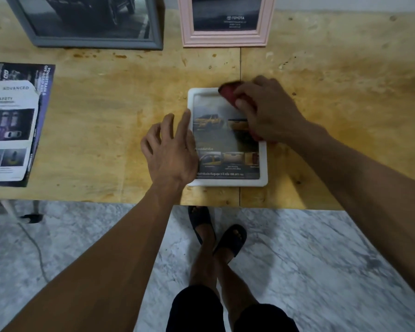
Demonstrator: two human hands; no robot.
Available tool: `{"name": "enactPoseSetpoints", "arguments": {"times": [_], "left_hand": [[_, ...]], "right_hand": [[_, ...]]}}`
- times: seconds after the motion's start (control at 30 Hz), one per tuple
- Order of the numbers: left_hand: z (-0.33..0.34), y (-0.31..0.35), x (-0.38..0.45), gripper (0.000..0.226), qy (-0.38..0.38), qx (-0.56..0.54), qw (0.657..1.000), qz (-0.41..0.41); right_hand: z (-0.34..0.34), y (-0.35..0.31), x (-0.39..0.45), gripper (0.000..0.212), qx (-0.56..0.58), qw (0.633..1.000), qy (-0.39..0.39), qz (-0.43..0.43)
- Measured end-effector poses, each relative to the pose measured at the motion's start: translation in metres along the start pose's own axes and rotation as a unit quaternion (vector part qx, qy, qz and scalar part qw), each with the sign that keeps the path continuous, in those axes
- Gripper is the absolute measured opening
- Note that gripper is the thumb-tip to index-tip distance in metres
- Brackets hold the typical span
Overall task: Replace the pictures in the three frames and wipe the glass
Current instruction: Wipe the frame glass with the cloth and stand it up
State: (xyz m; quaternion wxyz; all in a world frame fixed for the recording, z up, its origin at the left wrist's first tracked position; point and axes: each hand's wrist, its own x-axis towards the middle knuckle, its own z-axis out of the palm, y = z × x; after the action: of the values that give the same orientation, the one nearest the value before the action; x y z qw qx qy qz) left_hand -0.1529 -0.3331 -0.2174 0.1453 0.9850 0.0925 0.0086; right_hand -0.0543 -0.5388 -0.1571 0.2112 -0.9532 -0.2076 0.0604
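Wiping white frame point(227, 182) glass at table point(106, 116) centre: right hand point(271, 111) grips red cloth point(227, 92) at 1 o'clock corner, left hand point(170, 149) fingers relaxed bracing 9 o'clock edge; sweep toward 6.

Stained plywood table point(106, 121); glossy glass point(216, 140); red cloth point(228, 93).

1. This looks like a room in a home, set up plainly for a small craft job rather than a proper workshop.
2. The work surface is a bare plywood table point(106, 130), stained and blotchy, with a seam running across it.
3. The floor point(321, 259) is grey-veined marble-look tile, the household kind.
4. The person stands at the table in open sandals point(230, 238) and shorts.
5. Car brochures point(12, 121) lie loose on the table, and picture frames lean at the back.
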Motion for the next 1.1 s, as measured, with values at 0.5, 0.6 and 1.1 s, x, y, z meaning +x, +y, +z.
{"name": "enactPoseSetpoints", "arguments": {"times": [0.5,0.6,1.1], "left_hand": [[0.000,0.001,-0.001,0.049,0.000,-0.002,1.000,-0.003],[0.001,0.000,-0.002,0.047,-0.002,-0.001,1.000,-0.004],[0.001,0.004,-0.004,0.046,0.005,-0.007,1.000,-0.016]], "right_hand": [[0.038,-0.017,-0.082,0.043,-0.097,0.994,-0.031,-0.037],[0.040,-0.024,-0.101,0.034,-0.119,0.990,-0.029,-0.069],[0.043,-0.059,-0.098,0.012,-0.027,0.998,-0.032,-0.055]]}}
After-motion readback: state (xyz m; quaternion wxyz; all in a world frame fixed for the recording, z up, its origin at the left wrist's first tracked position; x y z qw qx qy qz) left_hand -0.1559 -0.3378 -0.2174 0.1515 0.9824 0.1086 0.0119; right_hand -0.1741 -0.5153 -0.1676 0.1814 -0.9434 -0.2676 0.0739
